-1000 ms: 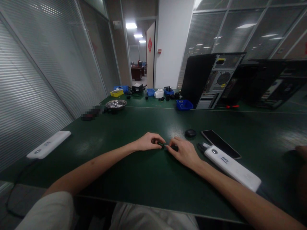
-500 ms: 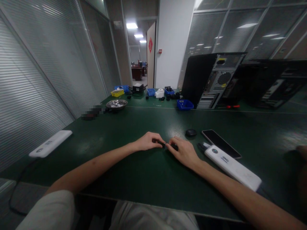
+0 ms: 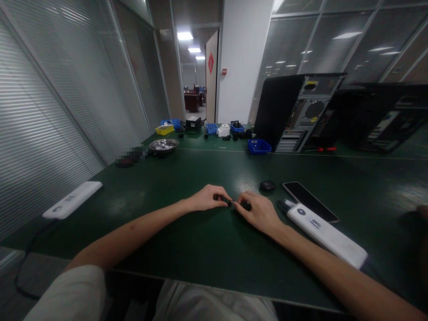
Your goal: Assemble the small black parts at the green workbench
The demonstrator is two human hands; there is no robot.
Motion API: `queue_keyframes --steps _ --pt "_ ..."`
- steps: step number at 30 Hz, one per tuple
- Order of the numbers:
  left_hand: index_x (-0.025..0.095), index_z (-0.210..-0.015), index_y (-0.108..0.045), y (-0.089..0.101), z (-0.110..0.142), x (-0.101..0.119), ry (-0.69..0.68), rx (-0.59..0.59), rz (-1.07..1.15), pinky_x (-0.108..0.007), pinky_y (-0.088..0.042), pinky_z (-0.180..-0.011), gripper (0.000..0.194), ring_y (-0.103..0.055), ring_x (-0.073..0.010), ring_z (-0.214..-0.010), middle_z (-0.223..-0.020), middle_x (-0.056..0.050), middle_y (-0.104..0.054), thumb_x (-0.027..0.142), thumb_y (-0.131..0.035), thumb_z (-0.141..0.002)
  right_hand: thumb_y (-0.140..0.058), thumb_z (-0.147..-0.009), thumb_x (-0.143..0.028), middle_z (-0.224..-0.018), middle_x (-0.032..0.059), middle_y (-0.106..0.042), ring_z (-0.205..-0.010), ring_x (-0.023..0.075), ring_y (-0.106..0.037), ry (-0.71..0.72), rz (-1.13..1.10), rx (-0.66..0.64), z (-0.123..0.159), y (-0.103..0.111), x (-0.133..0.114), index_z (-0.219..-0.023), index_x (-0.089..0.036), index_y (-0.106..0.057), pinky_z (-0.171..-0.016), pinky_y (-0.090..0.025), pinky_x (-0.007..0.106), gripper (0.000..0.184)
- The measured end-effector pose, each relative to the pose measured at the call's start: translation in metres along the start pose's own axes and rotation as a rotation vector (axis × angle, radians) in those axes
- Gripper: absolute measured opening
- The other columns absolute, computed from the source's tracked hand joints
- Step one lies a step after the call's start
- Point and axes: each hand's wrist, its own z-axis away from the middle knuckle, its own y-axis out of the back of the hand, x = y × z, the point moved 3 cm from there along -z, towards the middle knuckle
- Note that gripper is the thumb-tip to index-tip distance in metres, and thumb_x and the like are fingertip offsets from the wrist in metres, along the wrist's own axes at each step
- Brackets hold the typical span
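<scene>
My left hand (image 3: 207, 198) is closed in a pinch on a small black part (image 3: 221, 199) just above the green table. Its exact kind is too small to make out. Opposite it, my right hand (image 3: 257, 208) is closed around a small black-handled tool (image 3: 246, 205). A thin, pale tip shows between its fingertips and points left at the black part. Only a narrow gap separates the two hands, and I cannot tell whether the tip touches the part. Beyond my right hand lies a black computer mouse (image 3: 267, 186).
To the right lie a dark-screened phone (image 3: 310, 201) and a white power bank (image 3: 329, 234) with a plugged cable. Another white power bank (image 3: 72, 199) is at left. A metal bowl (image 3: 163, 146), blue tray (image 3: 259, 146) and computer case (image 3: 281, 107) stand farther back.
My right hand has drawn slightly right, so the gap between the hands is wider and more of the thin tip shows. The left hand has hardly moved.
</scene>
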Motion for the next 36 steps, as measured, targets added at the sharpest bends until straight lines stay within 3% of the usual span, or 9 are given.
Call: queue_keyframes --steps 10,29,36 --pt "0.019 -0.116 -0.072 0.0011 -0.0006 -0.0048 0.076 0.033 0.006 -0.024 -0.042 -0.069 0.033 -0.058 -0.0130 -0.077 -0.092 -0.003 -0.068 0.032 -0.075 -0.086 -0.053 -0.096 -0.044 -0.092 0.0015 -0.066 -0.076 0.0162 -0.061 -0.011 0.042 -0.009 0.0001 -0.0013 -0.0020 -0.089 -0.024 -0.065 -0.065 -0.037 0.027 0.025" --pt "0.020 -0.112 -0.076 0.0001 -0.0003 -0.0033 -0.016 0.052 0.024 -0.029 -0.048 -0.087 0.028 -0.067 -0.0180 -0.095 -0.104 -0.008 -0.073 0.033 -0.073 -0.088 -0.047 -0.101 -0.040 -0.100 0.0020 -0.065 -0.075 0.0145 -0.061 0.068 0.029 -0.051 -0.0021 -0.0039 -0.0094 -0.101 -0.024 -0.061 -0.065 -0.038 0.027 0.021" --pt "0.021 -0.114 -0.076 -0.0008 -0.0010 -0.0059 -0.027 0.056 0.020 -0.028 -0.049 -0.085 0.028 -0.068 -0.0177 -0.094 -0.105 -0.008 -0.073 0.033 -0.073 -0.088 -0.046 -0.102 -0.039 -0.099 0.0015 -0.065 -0.076 0.0149 -0.061 0.075 -0.011 -0.031 -0.0025 -0.0075 -0.0044 -0.099 -0.023 -0.060 -0.067 -0.038 0.027 0.022"
